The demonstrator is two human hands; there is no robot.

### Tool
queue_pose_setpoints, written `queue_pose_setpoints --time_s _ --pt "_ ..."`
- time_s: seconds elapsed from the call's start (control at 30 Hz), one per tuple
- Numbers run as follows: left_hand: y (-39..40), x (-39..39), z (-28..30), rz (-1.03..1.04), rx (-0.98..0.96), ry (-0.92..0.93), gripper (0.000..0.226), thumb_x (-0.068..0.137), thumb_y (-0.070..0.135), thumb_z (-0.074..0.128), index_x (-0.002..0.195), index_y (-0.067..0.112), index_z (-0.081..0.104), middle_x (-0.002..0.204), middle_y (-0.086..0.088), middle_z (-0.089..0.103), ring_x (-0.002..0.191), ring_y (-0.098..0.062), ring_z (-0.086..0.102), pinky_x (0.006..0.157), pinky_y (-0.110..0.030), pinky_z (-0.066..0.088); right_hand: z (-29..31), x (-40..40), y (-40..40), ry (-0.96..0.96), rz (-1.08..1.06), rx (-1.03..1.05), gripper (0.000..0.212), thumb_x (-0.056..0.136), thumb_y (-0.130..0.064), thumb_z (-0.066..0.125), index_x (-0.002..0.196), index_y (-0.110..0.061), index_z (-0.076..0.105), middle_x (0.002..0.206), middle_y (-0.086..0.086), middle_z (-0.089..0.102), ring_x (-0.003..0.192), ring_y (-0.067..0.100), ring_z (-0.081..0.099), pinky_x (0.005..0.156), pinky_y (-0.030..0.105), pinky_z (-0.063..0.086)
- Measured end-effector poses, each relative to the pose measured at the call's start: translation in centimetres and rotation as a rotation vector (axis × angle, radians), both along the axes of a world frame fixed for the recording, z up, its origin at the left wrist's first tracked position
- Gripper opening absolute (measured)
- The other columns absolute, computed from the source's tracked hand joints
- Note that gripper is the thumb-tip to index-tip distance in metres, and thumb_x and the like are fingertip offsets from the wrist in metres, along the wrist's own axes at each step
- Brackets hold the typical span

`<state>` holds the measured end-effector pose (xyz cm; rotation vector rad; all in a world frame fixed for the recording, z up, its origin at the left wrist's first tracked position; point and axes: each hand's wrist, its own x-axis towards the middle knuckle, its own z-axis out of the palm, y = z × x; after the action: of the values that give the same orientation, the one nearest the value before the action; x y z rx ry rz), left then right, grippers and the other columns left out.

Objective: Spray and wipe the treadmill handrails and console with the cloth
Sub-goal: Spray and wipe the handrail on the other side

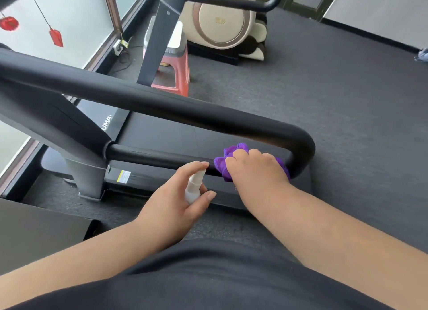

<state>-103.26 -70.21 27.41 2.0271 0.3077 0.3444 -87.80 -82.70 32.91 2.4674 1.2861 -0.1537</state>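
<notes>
White lettering reading "UMA" (107, 122) showed on the treadmill deck at left, and a yellow-and-white warning label (123, 176) sat on the side rail, its text too small to read. The left hand (176, 198) curled around a small white spray bottle (194, 186), index finger on top; its contents could not be seen. The right hand (257, 168) pressed a bunched purple cloth (224, 165) against the lower black handrail (162, 156), near its bend.
</notes>
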Motion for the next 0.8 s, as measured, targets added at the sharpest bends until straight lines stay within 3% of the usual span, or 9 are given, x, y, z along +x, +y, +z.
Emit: queue_pose_setpoints --time_s 0.07,0.13,0.2,0.27,0.33,0.47,0.67,0.8 --pt "0.1 0.1 -0.1 -0.006 -0.001 -0.009 0.05 0.082 0.059 0.057 0.124 0.068 0.031 0.094 0.015 0.065 0.071 -0.012 0.062 0.063 -0.027 0.048 1.1 0.3 -0.1 0.006 -0.015 -0.021 0.033 0.071 -0.008 0.07 0.084 -0.029 0.048 0.086 0.0 0.039 0.084 0.028 0.051 0.064 0.036 0.039" --pt "0.1 0.1 -0.2 -0.017 -0.003 -0.004 0.05 0.082 0.059 0.057 0.124 0.068 0.031 0.094 0.015 0.065 0.071 -0.012 0.063 0.063 -0.026 0.048 1.3 1.1 -0.9 -0.017 -0.042 0.004 0.025 0.076 -0.019 0.07 0.077 -0.028 0.046 0.084 -0.004 0.037 0.078 0.025 0.048 0.066 0.037 0.049" --pt "0.1 0.1 -0.3 -0.023 0.001 -0.001 0.051 0.082 0.059 0.057 0.124 0.069 0.03 0.094 0.017 0.065 0.072 -0.011 0.063 0.064 -0.025 0.048 0.4 1.0 -1.7 -0.047 -0.045 0.023 0.021 0.079 -0.028 0.068 0.089 -0.03 0.05 0.093 -0.005 0.045 0.084 0.025 0.051 0.08 0.042 0.048" --pt "0.3 -0.1 -0.3 -0.026 -0.001 0.003 0.051 0.083 0.058 0.057 0.124 0.069 0.029 0.093 0.018 0.064 0.073 -0.011 0.063 0.066 -0.027 0.049 -1.3 0.2 -2.2 -0.048 -0.052 0.007 0.045 0.08 -0.025 0.068 0.12 -0.027 0.048 0.121 0.0 0.05 0.106 0.031 0.053 0.099 0.055 0.037" --pt "0.6 -0.3 -0.4 -0.024 0.012 0.004 0.052 0.083 0.057 0.057 0.124 0.07 0.028 0.093 0.019 0.064 0.075 -0.009 0.063 0.068 -0.028 0.049 -2.8 -0.5 -2.1 -0.085 -0.052 -0.028 0.065 0.081 -0.021 0.066 0.139 -0.021 0.036 0.14 0.006 0.044 0.121 0.036 0.046 0.106 0.058 0.031" --pt "1.4 -1.4 -1.2 -0.008 0.019 0.009 0.053 0.084 0.054 0.058 0.126 0.069 0.028 0.093 0.017 0.063 0.075 -0.011 0.063 0.067 -0.029 0.05 -4.1 -0.7 -0.9 -0.107 -0.031 0.02 0.071 0.084 -0.022 0.063 0.147 -0.02 0.032 0.149 0.004 0.039 0.123 0.034 0.048 0.106 0.052 0.035" --pt "2.5 -3.5 -2.0 0.048 0.006 0.013 0.052 0.084 0.052 0.058 0.125 0.067 0.03 0.092 0.016 0.064 0.072 -0.012 0.063 0.065 -0.012 0.043 -5.6 -2.0 2.3 -0.091 0.053 0.119 0.064 0.09 -0.021 0.056 0.149 -0.02 0.033 0.15 0.002 0.04 0.121 0.033 0.05 0.107 0.051 0.036" --pt "3.5 -5.1 -1.8 0.092 0.022 0.032 0.051 0.083 0.054 0.058 0.124 0.069 0.03 0.092 0.017 0.063 0.073 -0.011 0.062 0.066 -0.014 0.043 -6.1 -3.3 5.5 -0.068 0.09 0.138 0.068 0.09 -0.022 0.057 0.151 -0.017 0.028 0.15 0.005 0.039 0.121 0.033 0.049 0.106 0.049 0.036"
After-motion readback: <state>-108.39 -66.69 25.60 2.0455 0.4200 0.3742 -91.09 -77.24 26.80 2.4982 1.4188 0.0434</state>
